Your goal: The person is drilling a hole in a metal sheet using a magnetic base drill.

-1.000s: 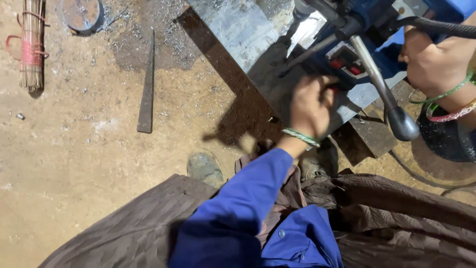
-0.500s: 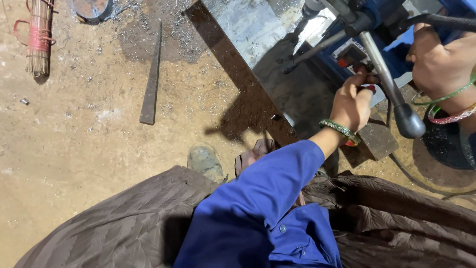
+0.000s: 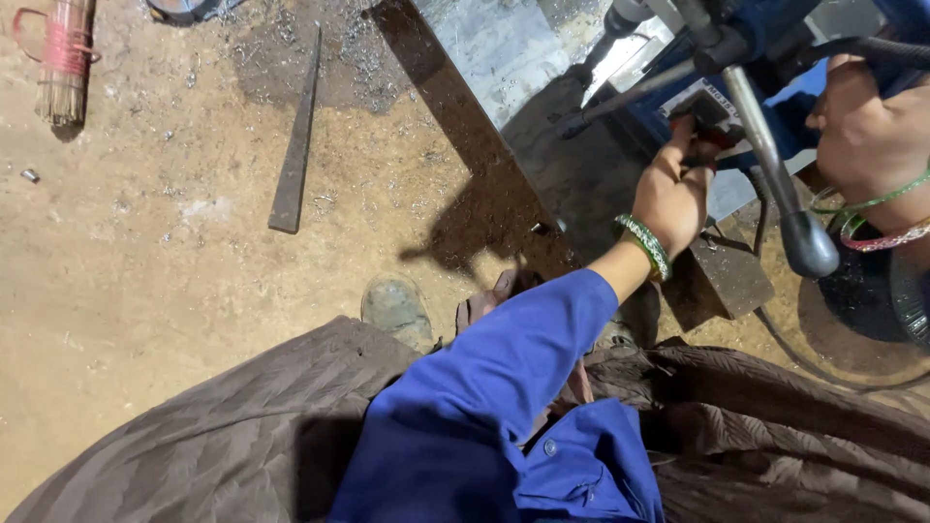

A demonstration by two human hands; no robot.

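Observation:
A blue drill machine [image 3: 765,39] stands on a long steel beam [image 3: 504,58] at the upper right. My left hand [image 3: 673,194], in a blue sleeve with a green bangle, reaches up to the machine's side, its fingers curled on the small black and red switch box [image 3: 705,108]. A feed lever with a round grey knob [image 3: 809,247] hangs just right of that hand. My right hand [image 3: 862,131], with green and pink bangles at the wrist, lies against the machine under a black hose [image 3: 872,48]. Its fingers are hidden.
A flat steel bar [image 3: 295,145] lies on the sandy floor to the left, with metal shavings around it. A bundle of thin rods tied with pink cord [image 3: 63,58] sits top left. My shoe [image 3: 397,308] and brown clothing [image 3: 213,436] fill the bottom. A dark round object [image 3: 872,300] is at right.
My left hand has moved up and to the right, from the beam's edge to the machine's switch box. The right hand stays by the machine.

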